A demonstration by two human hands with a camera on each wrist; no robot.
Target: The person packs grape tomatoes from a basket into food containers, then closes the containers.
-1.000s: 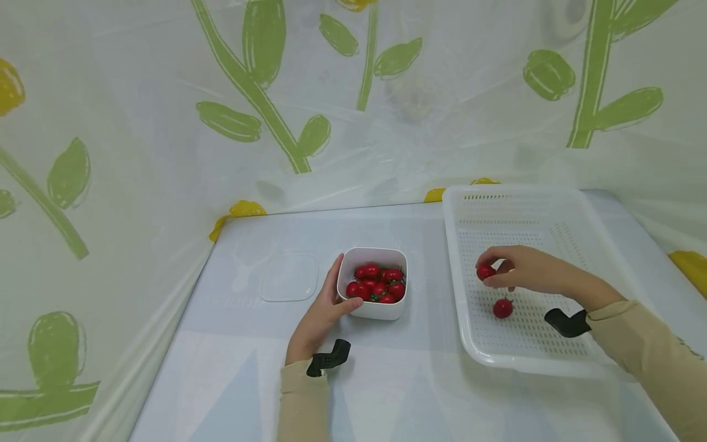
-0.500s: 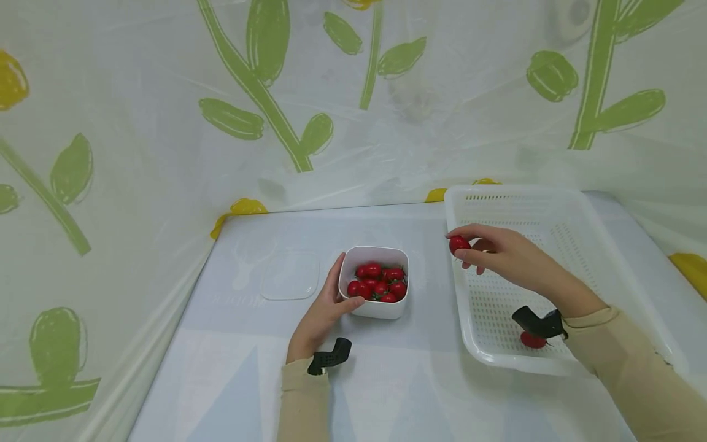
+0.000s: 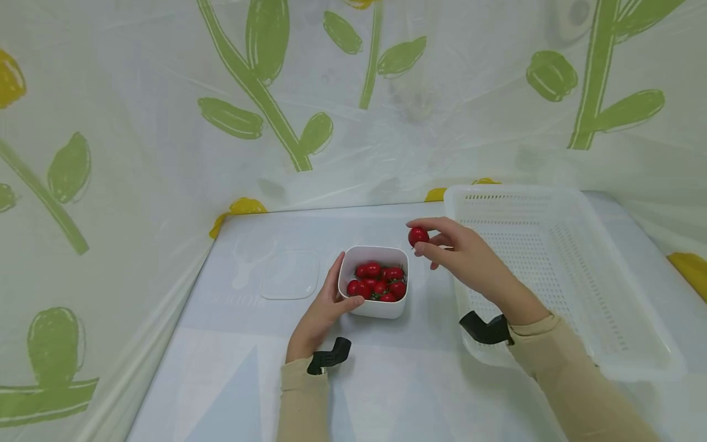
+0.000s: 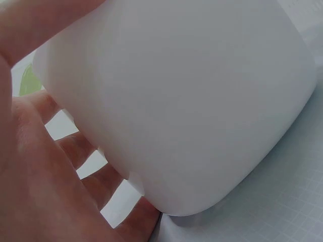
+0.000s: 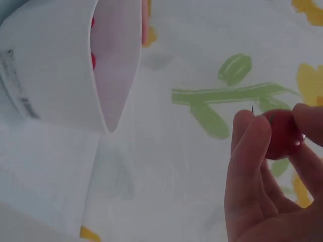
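My right hand (image 3: pixel 469 261) pinches a red cherry tomato (image 3: pixel 418 237) between thumb and fingertips, in the air just right of and behind a white square box (image 3: pixel 378 311). In the right wrist view, the tomato (image 5: pixel 283 135) shows a bit of green stem and stays apart from the box (image 5: pixel 55 65). Several cherry tomatoes (image 3: pixel 373 270) lie inside the box. My left hand (image 3: pixel 317 316) grips the box from its left side, thumb at the front rim. The left wrist view has the box wall (image 4: pixel 181 111) filling most of it, the left hand's fingers (image 4: pixel 103 184) along one side.
A white perforated basket (image 3: pixel 519 239) stands on the right of the table, partly covered by my right forearm. Left of the box lies a clear flat lid (image 3: pixel 289 276). A plant-patterned sheet (image 3: pixel 442 135) hangs behind the table.
My right hand has lifted the tomato out of the basket and carried it left towards the box. Another tomato in the basket is now hidden by my forearm. The left hand keeps its place.
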